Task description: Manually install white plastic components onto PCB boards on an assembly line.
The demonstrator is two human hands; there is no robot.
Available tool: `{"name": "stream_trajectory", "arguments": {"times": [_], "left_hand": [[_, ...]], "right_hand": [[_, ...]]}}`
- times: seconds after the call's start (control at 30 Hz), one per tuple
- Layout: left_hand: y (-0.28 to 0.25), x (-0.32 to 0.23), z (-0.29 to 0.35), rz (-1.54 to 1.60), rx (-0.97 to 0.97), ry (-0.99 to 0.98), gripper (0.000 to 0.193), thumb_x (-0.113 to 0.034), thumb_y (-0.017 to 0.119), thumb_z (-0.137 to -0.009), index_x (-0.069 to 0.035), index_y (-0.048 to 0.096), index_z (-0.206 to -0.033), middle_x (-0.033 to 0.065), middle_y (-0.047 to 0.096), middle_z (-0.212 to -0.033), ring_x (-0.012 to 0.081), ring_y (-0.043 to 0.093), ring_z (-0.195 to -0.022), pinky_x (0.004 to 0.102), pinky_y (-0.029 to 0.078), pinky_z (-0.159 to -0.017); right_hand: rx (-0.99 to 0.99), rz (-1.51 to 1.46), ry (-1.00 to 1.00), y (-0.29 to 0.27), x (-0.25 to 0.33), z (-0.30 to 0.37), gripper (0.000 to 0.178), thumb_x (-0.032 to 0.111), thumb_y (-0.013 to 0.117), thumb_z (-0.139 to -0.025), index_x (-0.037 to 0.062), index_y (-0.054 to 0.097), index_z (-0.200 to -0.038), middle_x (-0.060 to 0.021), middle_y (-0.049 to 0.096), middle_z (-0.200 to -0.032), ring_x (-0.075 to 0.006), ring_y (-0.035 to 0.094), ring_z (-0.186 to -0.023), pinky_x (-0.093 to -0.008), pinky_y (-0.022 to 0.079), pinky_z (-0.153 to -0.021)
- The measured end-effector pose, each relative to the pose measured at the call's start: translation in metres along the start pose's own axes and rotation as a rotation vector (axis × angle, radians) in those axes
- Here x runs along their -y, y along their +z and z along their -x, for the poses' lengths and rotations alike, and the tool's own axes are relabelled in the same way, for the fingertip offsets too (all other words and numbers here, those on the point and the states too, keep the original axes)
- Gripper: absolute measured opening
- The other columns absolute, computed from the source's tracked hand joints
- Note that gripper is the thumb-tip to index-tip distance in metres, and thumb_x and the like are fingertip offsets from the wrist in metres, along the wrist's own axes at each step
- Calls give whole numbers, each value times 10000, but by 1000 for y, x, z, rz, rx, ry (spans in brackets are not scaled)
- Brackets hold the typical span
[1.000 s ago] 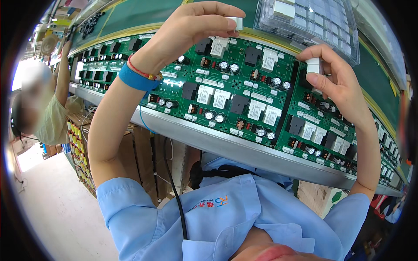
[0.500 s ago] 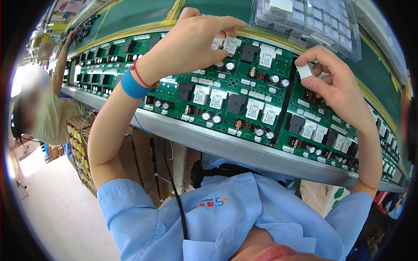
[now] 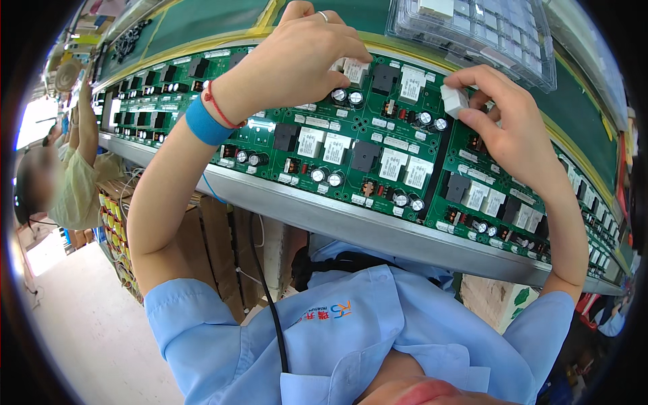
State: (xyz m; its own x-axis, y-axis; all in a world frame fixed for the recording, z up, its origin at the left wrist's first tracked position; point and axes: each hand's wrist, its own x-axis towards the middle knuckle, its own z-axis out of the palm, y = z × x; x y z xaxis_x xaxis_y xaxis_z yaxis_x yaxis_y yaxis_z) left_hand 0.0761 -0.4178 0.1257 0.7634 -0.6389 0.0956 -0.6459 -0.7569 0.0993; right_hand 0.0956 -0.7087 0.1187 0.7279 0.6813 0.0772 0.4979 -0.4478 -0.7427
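Note:
My left hand (image 3: 297, 64), with a blue wristband, is over the far row of a green circuit board (image 3: 270, 137). Its thumb and fingers close on a white box-shaped relay (image 3: 355, 71), upright at the board; part of it is behind the fingers. Between the thumb and fingertips of my right hand (image 3: 506, 128) is another white relay (image 3: 453, 101), held above the gap between two boards. Beside the left hand's relay are a black relay (image 3: 385, 79) and a white relay (image 3: 412, 84) on the board.
A clear plastic tray (image 3: 548, 74) of white relays sits beyond the boards on the green surface. A metal rail (image 3: 297, 202) runs along the near side. Small capacitors and more relays cover the boards. Another person (image 3: 77, 182) is at the far left.
My right hand has moved slightly left with its relay, which has turned in the fingers. The left hand's relay looks a little lower against the board. At far left, the other person has shifted.

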Motion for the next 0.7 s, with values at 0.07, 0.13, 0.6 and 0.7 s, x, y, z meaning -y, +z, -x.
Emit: {"name": "stream_trajectory", "arguments": {"times": [0.07,0.13,0.6,0.7], "left_hand": [[0,5,-1,22,14,-5,297,-125,747,-789,-126,728,-1085,30,700,-1077,184,584,-1081,404,310,-1030],[2,8,0,39,30,-12,287,-135,742,-797,-124,731,-1083,28,701,-1072,178,583,-1082,403,307,-1030],[-13,-6,2,173,-54,-187,174,-131,694,-829,-70,734,-987,61,684,-903,234,607,-923,378,349,-882],[-25,-11,-8,185,-326,-159,152,-114,686,-843,-67,723,-982,74,674,-900,247,609,-911,380,352,-888]], "right_hand": [[-34,148,-69,5,1,-3,299,7,657,-810,39,597,-1101,-115,630,-955,-260,628,-748,-360,495,-684],[-77,288,-199,11,1,-7,324,28,693,-782,40,586,-1088,-143,665,-922,-321,658,-814,-404,512,-706],[12,720,-226,15,16,-22,193,142,742,-771,56,651,-918,-105,687,-758,-300,684,-740,-429,516,-593],[-5,714,-245,11,11,-20,149,156,744,-767,65,664,-853,-95,686,-744,-289,684,-735,-420,512,-586]]}}
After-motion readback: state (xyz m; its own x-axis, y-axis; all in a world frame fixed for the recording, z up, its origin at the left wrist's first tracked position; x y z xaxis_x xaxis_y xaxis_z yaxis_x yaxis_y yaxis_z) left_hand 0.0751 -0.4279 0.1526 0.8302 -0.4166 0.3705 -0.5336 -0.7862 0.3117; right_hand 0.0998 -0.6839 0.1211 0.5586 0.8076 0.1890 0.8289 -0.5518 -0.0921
